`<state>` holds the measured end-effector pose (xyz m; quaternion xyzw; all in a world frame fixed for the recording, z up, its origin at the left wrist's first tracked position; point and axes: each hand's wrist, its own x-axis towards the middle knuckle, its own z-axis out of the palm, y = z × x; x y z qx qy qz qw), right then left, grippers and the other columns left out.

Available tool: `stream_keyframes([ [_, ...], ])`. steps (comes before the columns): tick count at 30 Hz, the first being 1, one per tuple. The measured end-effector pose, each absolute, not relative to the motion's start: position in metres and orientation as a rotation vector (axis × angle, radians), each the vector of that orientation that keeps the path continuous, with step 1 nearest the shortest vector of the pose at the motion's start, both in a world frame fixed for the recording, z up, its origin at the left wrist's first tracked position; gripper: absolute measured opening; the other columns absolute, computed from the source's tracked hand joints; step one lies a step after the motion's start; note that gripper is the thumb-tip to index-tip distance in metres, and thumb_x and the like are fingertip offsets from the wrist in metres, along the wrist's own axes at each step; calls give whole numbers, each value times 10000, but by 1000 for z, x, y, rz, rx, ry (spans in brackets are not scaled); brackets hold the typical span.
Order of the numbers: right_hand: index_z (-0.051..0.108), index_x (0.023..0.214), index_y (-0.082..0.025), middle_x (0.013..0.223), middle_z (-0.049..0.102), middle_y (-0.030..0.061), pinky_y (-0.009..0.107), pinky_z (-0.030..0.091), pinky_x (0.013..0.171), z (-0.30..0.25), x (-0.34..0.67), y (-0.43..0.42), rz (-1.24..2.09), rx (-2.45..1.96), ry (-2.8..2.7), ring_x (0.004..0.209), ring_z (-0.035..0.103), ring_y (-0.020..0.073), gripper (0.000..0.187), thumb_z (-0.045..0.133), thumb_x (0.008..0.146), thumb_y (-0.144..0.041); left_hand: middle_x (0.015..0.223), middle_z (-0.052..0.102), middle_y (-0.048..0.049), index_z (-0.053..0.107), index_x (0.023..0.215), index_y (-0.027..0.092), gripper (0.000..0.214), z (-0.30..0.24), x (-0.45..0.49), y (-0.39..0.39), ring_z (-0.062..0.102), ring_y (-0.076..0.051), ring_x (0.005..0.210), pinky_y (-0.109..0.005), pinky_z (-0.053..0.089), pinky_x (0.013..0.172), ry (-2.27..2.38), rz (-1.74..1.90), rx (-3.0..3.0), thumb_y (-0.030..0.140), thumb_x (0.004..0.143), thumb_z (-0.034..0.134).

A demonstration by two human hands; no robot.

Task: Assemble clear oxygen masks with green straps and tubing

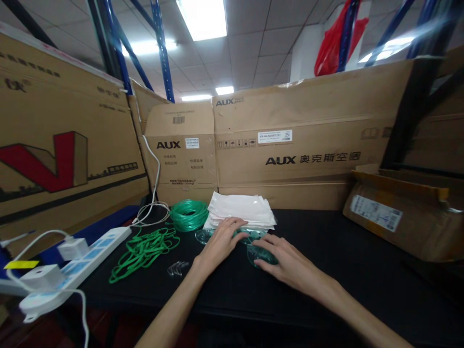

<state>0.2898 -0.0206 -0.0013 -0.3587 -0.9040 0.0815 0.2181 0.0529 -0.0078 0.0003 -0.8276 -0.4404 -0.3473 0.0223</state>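
My left hand (pixel 222 241) lies flat with fingers stretched out on clear green-tinted plastic masks (pixel 206 235) in front of a stack of white plastic bags (pixel 242 210). My right hand (pixel 284 263) rests palm down, its fingers spread over another clear green mask (pixel 253 252) on the black table (pixel 340 270). Neither hand has lifted anything. A coil of green tubing (pixel 188 214) sits left of the bags. A loose heap of green elastic bands (pixel 144 250) lies further left. Small clear plastic pieces (pixel 177 267) lie near my left wrist.
A white power strip (pixel 78 270) with chargers and cables runs along the left table edge. Large AUX cardboard boxes (pixel 286 145) wall off the back and left. An open cardboard box (pixel 402 212) sits at the right. Blue shelf posts rise behind.
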Motion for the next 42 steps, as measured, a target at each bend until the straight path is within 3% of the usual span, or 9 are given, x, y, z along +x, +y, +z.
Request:
stream_keyframes([
  [5,657,1330,-221,1306,657,135,457,488,1071,3,263,-26,214,-879,-2514,1209,632,302,416,653,944,-374,1202,719,-92,694,1167,201,301,11,3,-29,650,-254,1162,-402,461,1069,-1740,-1192,-2069,329,1032,458],
  [12,659,1318,-188,1234,674,147,464,536,989,11,210,-29,115,-806,-2598,1116,668,325,415,661,944,-365,1232,739,-116,683,1238,204,333,5,-38,-42,695,-295,1140,-389,513,981,-2290,-816,-1964,354,965,566],
  [17,653,1287,-160,1163,686,163,491,538,968,3,184,-17,-108,-733,-2577,1095,660,336,394,691,927,-315,1160,760,-110,693,1223,204,343,-5,-34,-31,723,-265,1040,-364,537,934,-2259,-850,-2074,329,909,634],
  [21,644,1258,-150,1242,651,194,560,491,1028,2,189,-16,-203,-682,-2493,1213,585,372,384,694,927,-339,1155,749,-110,694,1216,196,346,-9,-29,-25,729,-243,974,-359,550,923,-2156,-938,-2127,262,881,637],
  [25,637,1277,-171,1278,640,185,545,496,1039,1,222,-21,-182,-640,-2429,1224,580,351,357,649,958,-330,1138,756,-102,694,1231,205,367,-10,-27,-24,735,-243,959,-369,558,934,-2126,-1030,-2172,250,871,638],
  [29,648,1296,-211,1328,622,172,549,489,1062,-8,261,-16,-94,-777,-2303,1254,578,336,347,597,986,-356,1117,777,-96,695,1254,206,379,-9,-25,-23,739,-260,1022,-361,552,953,-2165,-1101,-2177,309,894,632],
  [35,554,1442,-196,1550,458,198,531,410,1168,-31,278,-10,124,-1004,-2220,1423,472,357,638,679,905,-517,1241,750,-62,727,1215,228,362,-8,-25,-27,674,-285,1210,-379,483,1069,-2108,-1072,-2175,382,972,507],
  [42,544,1457,-235,1618,389,154,495,360,1209,-38,269,-5,316,-950,-2240,1484,403,311,548,642,955,-430,1331,700,-80,648,1324,209,459,-1,-11,-42,623,-275,1285,-406,448,1120,-1988,-1215,-2110,461,1011,425],
])
